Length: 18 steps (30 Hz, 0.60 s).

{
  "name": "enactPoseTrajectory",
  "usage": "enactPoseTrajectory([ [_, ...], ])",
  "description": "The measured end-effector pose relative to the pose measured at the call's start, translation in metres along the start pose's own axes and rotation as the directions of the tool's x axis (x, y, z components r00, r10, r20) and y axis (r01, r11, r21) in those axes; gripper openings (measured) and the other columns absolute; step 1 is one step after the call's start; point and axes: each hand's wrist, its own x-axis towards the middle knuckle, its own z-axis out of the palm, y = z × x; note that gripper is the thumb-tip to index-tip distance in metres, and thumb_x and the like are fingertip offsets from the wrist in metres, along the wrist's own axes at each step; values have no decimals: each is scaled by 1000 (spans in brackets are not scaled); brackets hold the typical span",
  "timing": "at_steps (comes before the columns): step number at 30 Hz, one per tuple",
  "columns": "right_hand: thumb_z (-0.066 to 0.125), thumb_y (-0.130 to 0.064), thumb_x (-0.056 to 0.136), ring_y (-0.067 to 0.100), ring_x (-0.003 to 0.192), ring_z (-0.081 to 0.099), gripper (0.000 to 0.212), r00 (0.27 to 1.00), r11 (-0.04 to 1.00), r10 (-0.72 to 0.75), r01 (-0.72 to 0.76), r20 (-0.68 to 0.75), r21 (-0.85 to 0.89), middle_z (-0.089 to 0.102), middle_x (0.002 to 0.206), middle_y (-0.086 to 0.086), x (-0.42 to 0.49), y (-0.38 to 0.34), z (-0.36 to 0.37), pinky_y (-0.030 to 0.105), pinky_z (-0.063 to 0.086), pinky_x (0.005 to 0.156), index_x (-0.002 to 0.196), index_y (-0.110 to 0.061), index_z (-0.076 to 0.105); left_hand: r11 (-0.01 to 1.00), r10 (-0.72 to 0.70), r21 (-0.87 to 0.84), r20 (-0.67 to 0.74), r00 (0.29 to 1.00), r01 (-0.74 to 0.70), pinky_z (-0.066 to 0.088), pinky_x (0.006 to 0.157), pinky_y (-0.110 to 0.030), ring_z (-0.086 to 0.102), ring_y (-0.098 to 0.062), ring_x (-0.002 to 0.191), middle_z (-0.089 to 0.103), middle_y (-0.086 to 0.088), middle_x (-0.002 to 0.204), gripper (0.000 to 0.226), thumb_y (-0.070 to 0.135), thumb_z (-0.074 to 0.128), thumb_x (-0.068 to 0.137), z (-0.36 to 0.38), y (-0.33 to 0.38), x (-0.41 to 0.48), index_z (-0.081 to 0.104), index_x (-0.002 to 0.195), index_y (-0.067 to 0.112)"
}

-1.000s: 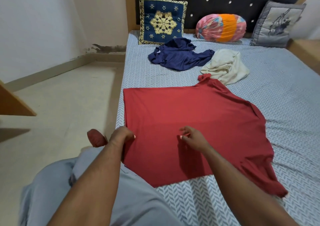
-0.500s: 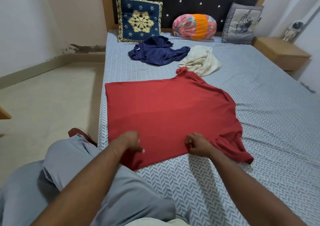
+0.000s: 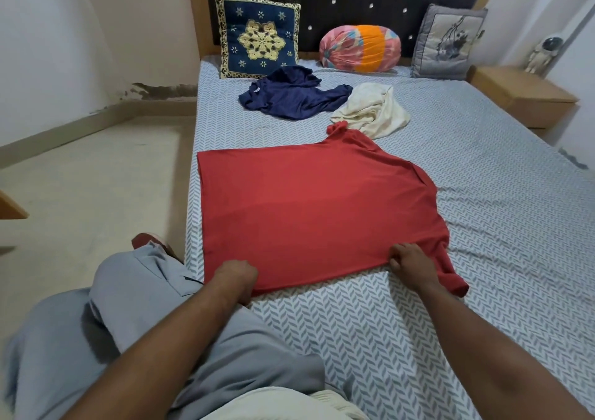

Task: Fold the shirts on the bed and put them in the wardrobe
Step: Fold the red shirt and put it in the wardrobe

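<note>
A red shirt (image 3: 315, 207) lies spread flat on the bed (image 3: 483, 194), its collar pointing toward the headboard. My left hand (image 3: 236, 279) grips the shirt's near edge at the left corner. My right hand (image 3: 410, 263) grips the same edge further right, beside a bunched sleeve. Behind the red shirt a crumpled navy shirt (image 3: 296, 96) and a crumpled cream shirt (image 3: 375, 112) lie unfolded on the sheet.
Three cushions lean on the dark headboard: a blue and gold cushion (image 3: 259, 34), an orange and pink bolster (image 3: 360, 49), a grey cushion (image 3: 447, 42). A wooden bedside table (image 3: 521, 94) stands at the right. My knee in grey trousers (image 3: 145, 287) rests at the bed's left edge, over the floor.
Both hands slid back from the middle of the red shirt to its near edge and closed on it. The shirt now lies smoother and drawn toward me.
</note>
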Motion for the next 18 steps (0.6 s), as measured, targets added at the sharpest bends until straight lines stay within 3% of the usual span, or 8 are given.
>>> enactPoseTrajectory([
  [5,60,-26,83,25,100,50,10,998,999,42,-40,54,-31,59,95,1,11,-4,2,36,49,75,90,-21,65,999,-43,-26,44,998,44,47,96,-37,56,-27,121,54,-10,135,50,31,60,87,3,-4,-3,51,133,13],
  [9,55,-29,82,27,92,58,12,997,996,76,-76,-3,53,65,90,2,23,-4,-1,35,50,70,85,-19,60,990,-81,-110,62,995,87,49,97,-36,58,-25,117,57,-8,132,49,34,55,85,-1,-12,1,53,130,14],
  [13,57,-23,84,30,81,65,7,994,983,110,-108,-4,152,68,85,12,47,-12,-8,33,45,65,83,-16,58,937,-170,-310,-2,985,161,48,93,-32,60,-27,114,60,-12,129,46,31,53,86,-15,-37,7,56,127,10],
  [18,56,-15,82,34,81,64,4,992,974,115,-101,-58,202,67,86,17,101,-35,-20,37,46,67,79,-16,57,770,-349,-606,-134,928,202,50,88,-32,62,-29,104,65,-12,117,38,29,52,79,-32,-85,29,63,113,16],
])
